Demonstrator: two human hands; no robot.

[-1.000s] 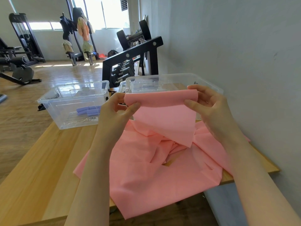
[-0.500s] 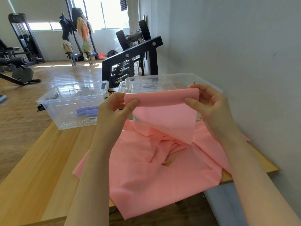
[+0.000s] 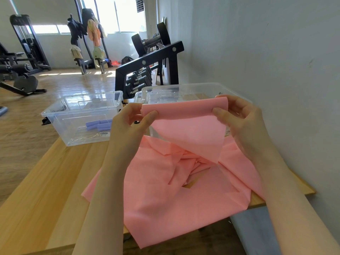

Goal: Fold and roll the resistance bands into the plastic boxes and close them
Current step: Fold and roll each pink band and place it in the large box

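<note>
The person holds the folded top edge of a pink resistance band [image 3: 184, 129] up off the wooden table [image 3: 46, 181], the left hand [image 3: 128, 124] pinching its left corner between thumb and fingers and the right hand [image 3: 239, 122] pinching the right corner, the two hands apart by the width of the band. Gripping both corners this way appears meant to keep the fold straight and taut so the strip can be rolled evenly from the top. Only a short length hangs flat below the fold; the rest of the band lies crumpled in loose folds on the table toward 6 o'clock, with one end drooping over the near edge, so most of the rolling is judged yet to come. Just behind the hands, at 12 o'clock, stands a clear plastic box [image 3: 193, 89], open at the top, and it seems the likely place for the roll. A second clear plastic box [image 3: 81, 118] sits at 10 o'clock with purple rolled bands [image 3: 99, 124] inside. Beyond the table at 12 o'clock a black dumbbell rack [image 3: 147, 69] stands against the grey wall [image 3: 266, 52], which runs close along the right side at 3 o'clock and leaves the right elbow little room. The tangled slack on the table may snag or twist as it is drawn up.
</note>
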